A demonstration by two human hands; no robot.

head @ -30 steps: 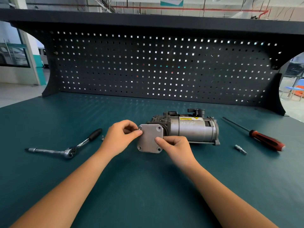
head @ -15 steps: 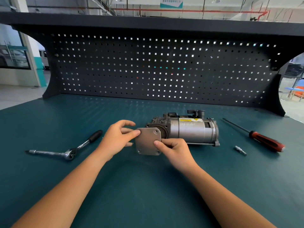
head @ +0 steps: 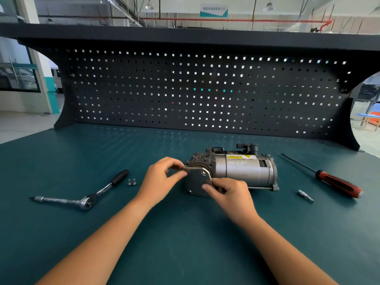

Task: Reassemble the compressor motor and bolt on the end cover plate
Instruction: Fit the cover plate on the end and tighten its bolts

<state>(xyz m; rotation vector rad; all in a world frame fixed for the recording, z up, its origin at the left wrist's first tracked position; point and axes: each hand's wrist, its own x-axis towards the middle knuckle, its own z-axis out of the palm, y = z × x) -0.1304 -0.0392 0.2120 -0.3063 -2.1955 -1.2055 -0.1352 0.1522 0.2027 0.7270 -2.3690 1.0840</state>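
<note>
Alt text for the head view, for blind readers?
The left hand and right hand hold a cover plate at the end of a compressor motor on a bench. Ratchet and two bolts lie left, screwdriver and bit right.

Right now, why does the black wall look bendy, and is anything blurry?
Head view: the wide-angle lens bows the pegboard and shelf; daylight glints through its holes; the screwdriver looks smeared; the compressor motor is fairly sharp.
</note>
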